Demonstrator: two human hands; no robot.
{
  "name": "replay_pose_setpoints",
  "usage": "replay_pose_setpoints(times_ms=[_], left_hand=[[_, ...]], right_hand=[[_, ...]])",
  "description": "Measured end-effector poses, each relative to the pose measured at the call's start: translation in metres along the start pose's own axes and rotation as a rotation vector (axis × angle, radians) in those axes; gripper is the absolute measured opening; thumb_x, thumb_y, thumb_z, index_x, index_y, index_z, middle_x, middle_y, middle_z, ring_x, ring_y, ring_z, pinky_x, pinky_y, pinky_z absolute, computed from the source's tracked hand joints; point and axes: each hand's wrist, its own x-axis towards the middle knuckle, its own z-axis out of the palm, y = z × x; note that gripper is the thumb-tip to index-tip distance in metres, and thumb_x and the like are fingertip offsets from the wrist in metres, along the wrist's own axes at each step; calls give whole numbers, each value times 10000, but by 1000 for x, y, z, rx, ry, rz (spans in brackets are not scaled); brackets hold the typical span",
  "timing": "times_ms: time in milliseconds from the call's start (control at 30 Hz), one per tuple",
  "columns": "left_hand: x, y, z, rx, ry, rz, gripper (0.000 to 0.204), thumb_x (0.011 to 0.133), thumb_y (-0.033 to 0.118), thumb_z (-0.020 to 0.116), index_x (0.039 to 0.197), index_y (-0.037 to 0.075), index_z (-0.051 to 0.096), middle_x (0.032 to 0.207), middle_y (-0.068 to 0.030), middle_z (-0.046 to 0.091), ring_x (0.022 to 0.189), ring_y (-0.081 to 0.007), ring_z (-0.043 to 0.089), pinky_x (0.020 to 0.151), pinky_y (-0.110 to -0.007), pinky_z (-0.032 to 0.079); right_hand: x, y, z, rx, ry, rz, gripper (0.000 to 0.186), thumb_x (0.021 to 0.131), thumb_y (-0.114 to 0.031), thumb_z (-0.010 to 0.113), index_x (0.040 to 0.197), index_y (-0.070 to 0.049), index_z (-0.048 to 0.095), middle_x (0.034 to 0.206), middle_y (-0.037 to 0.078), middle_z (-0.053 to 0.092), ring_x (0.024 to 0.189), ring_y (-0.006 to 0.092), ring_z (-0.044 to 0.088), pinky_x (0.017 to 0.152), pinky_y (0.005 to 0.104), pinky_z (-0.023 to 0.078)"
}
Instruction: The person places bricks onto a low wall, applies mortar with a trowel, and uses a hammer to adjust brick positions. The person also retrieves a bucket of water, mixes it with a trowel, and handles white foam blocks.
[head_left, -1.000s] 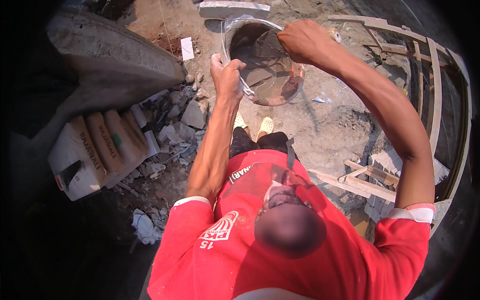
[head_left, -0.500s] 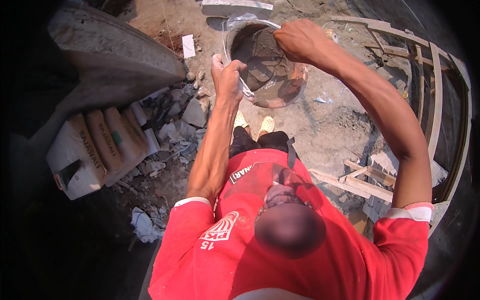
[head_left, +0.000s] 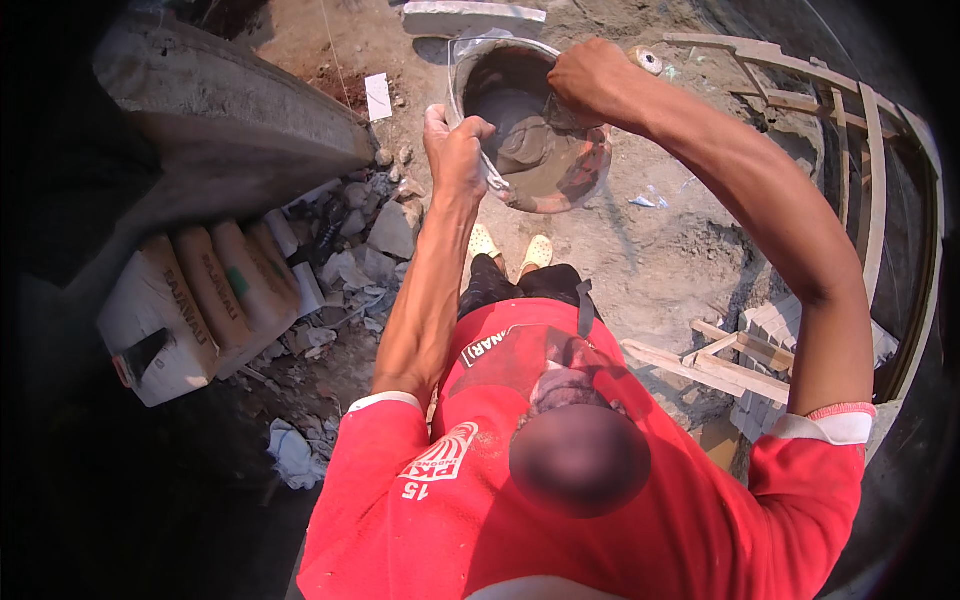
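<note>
While both hands (head_left: pixel 457 155) at the bucket (head_left: pixel 588 175), right elbow (head_left: pixel 838 285) far out sideways

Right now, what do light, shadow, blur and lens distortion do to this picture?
Head view: hard sunlight brightens pale dirt ground, while the far inner wall of the round reddish bucket lies dark; head view: shadow crosses the red cloth shirt and an oval blur masks part of its front; head view: the long pale wooden frame bows along the right edge; head view: corners fade to black.
</note>
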Motion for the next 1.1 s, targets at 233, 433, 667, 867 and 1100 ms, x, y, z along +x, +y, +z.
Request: replay_pose_setpoints(times_ms=[233,433,667,867,1100], left_hand=[[11,1,-1,-60,-7,-49,382,665,-124,601,981,38,460,848,-45,514,701,-126,516,647,-281,474],[28,-4,4,-37,4,-40,360,703,-118,587,1004,33,461,867,-64,542,727,-148,553,664,-307,504],[55,-9,22,-65,1,-86,361,708,-118,578,1012,39,462,869,-68,548,743,-156,559,687,-315,507],[88,-10,70,-57,-8,-32,375,679,-119,591,987,47,456,851,-53,534,726,-142,527,688,-306,490],[128,-14,112,-5,10,-28,388,715,-100,578,1066,38,486,964,-85,572,849,-177,573,792,-322,502]], right_hand=[[2,13,3,428,-173,145,184,779,-132,656,883,-15,753,882,185,736,791,324,729,635,406,582],[2,13,27,16,154,149,95,745,-80,678,774,-53,765,791,132,740,771,299,740,630,409,582],[-13,36,45,243,253,26,111,747,-107,671,719,-20,733,757,190,717,757,334,732,667,458,584],[26,74,32,-25,383,117,99,782,-138,696,739,-80,763,774,107,741,738,279,742,622,398,579],[20,154,58,87,310,-3,110,780,-107,669,762,-77,772,825,137,726,813,287,739,733,413,580]])
